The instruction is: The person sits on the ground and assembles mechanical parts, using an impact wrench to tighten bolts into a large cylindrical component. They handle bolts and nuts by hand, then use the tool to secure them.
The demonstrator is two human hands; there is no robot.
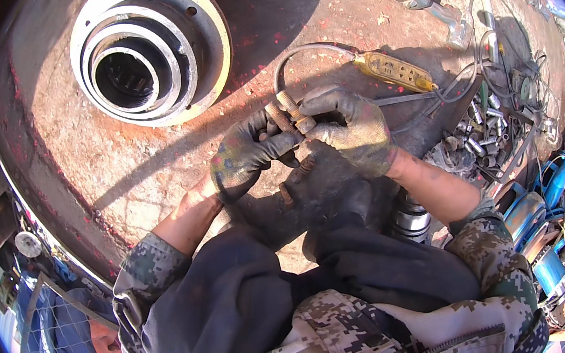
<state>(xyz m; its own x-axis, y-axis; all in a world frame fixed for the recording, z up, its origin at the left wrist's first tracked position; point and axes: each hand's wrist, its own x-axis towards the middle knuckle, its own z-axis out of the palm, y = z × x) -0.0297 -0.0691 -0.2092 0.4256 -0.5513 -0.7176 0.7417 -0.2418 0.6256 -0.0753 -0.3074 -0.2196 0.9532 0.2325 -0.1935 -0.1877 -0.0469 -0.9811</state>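
Observation:
Both my hands wear dark, worn work gloves and meet in front of my knees. My left hand (pixel 250 153) is closed on a rusty threaded bolt (pixel 278 116), pinched between thumb and fingers. Right beside it, my right hand (pixel 356 131) pinches a second, brownish bolt (pixel 293 110) with its thread pointing up and away from me. The two bolts stand side by side, close together or touching; I cannot tell which. Below my hands, more rusty bolts (pixel 305 167) lie in the shade near my feet.
A large round metal hub (pixel 211 51) with stepped rings stands at far left. A yellow power strip (pixel 393 71) with its cable lies beyond my right hand. Farther off is a cordless power tool (pixel 426 0). Loose sockets (pixel 480 145) and blue machinery (pixel 551 270) crowd the right.

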